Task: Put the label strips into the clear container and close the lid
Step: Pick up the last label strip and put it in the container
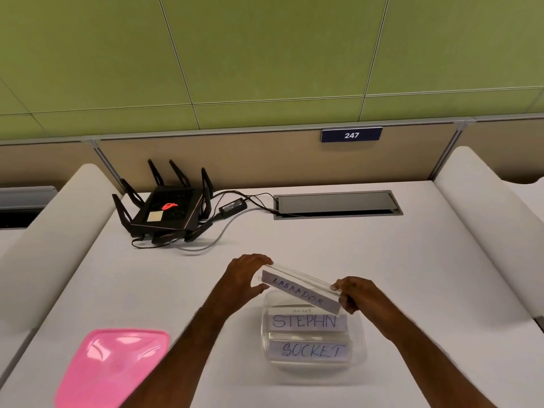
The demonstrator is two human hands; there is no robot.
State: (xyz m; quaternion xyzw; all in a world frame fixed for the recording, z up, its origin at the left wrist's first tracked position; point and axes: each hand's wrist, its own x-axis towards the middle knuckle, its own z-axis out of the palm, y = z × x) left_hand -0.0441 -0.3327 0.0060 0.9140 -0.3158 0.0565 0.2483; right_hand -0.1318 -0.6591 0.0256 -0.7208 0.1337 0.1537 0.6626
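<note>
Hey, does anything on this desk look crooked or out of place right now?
Only the LABRADOR strip: both hands hold it tilted above the clear container, while the STEPHN strip and SOCKET strip lie level inside. The pink lid lies off, left.

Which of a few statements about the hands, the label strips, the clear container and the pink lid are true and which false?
1. Both hands, left hand and right hand, hold the clear LABRADOR label strip. True.
2. The pink plastic lid covers the clear plastic container. False: it lies on the white table, left of the container.
3. The STEPHN strip lies inside the container. True.
4. The SOCKET strip lies beside the black router. False: it lies in the container.
</note>
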